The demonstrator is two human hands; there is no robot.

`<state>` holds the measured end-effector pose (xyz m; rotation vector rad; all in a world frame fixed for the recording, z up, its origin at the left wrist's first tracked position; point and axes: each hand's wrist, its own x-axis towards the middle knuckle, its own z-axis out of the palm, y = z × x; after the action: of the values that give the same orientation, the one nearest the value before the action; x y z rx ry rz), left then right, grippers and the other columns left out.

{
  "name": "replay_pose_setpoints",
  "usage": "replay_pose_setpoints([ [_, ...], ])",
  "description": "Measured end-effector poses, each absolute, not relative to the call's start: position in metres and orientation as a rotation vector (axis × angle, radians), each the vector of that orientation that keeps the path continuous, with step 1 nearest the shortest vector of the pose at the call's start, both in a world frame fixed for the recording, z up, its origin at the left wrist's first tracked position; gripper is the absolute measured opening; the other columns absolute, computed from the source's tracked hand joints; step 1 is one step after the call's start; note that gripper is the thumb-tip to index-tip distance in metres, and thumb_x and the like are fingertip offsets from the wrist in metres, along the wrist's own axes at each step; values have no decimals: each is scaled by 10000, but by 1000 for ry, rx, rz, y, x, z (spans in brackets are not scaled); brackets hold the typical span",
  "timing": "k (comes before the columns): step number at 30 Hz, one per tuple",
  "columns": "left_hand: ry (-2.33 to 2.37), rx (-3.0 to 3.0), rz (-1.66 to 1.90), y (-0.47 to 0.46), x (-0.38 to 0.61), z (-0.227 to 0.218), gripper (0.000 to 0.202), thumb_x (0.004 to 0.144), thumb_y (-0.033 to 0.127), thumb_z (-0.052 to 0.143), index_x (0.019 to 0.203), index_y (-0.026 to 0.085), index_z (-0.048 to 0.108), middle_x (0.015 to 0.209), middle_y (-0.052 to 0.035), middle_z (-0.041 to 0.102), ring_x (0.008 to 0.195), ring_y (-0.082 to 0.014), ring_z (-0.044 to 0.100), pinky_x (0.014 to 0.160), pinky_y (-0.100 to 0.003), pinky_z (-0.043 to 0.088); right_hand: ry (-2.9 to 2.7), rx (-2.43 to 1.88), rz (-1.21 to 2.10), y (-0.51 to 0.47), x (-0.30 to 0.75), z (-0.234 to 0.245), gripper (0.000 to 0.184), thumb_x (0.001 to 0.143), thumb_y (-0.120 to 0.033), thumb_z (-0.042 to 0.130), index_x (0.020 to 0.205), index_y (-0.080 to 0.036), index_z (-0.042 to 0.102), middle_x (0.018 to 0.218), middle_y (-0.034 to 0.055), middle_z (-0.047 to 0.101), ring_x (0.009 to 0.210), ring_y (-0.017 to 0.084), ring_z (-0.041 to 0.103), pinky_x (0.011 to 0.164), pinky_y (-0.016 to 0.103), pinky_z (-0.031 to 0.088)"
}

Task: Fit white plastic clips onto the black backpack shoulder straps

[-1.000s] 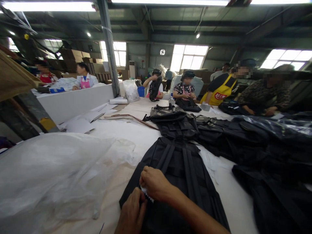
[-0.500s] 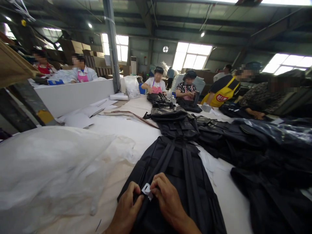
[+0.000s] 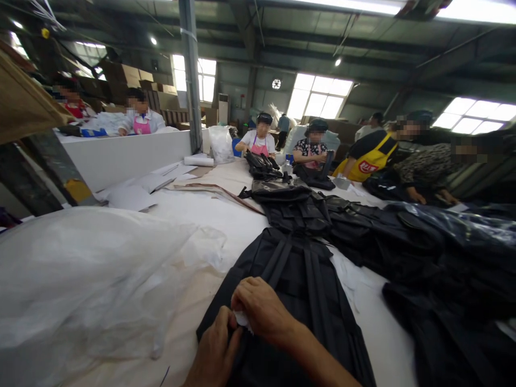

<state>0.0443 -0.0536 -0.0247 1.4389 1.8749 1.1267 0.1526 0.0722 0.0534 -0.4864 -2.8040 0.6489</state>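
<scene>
Backpack (image 3: 300,285), one, black cloth: is lying flat on the desk (image 3: 193,212), its narrower end pointing away; dark straps (image 3: 313,279) are running lengthwise along its upper face, side by side. White scrap (image 3: 242,319), one, small, thin: is resting over the backpack's near left part, partly hidden, its lower edge looking uneven; material is remaining unclear.

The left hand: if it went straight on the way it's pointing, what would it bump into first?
Most likely the right hand, just ahead of the left hand, or the white slip under its fingers, over the black backpack. The depth between them is unclear.
</scene>
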Motion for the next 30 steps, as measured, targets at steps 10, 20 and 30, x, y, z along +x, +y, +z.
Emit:
replay_pose_setpoints([
  [10, 1950, 1576, 1112, -52, 49, -26, 128, 946, 272, 354, 827, 239, 385, 750, 13, 523, 673, -169, 569, 639, -306, 383, -2943, -738, 914, 99, 123, 32, 167, 793, -164, 511, 904, -234, 616, 806, -28, 690, 696, 123, 607, 578, 200, 326],
  [20, 1908, 1414, 1053, -53, 41, -26, 161, 930, 388, 370, 868, 241, 388, 803, 14, 537, 745, -182, 570, 717, -321, 399, -2608, -777, 1129, 93, 142, 39, 199, 765, -81, 491, 855, -212, 611, 784, -29, 664, 711, 102, 608, 618, 177, 389],
  [30, 1880, 1256, 1088, -47, 42, -14, 134, 860, 360, 429, 892, 232, 404, 824, 3, 537, 795, -203, 561, 760, -325, 398, -2311, -681, 735, 41, 195, 18, 164, 857, -46, 489, 843, -199, 548, 896, 22, 579, 861, 157, 523, 770, 274, 395],
])
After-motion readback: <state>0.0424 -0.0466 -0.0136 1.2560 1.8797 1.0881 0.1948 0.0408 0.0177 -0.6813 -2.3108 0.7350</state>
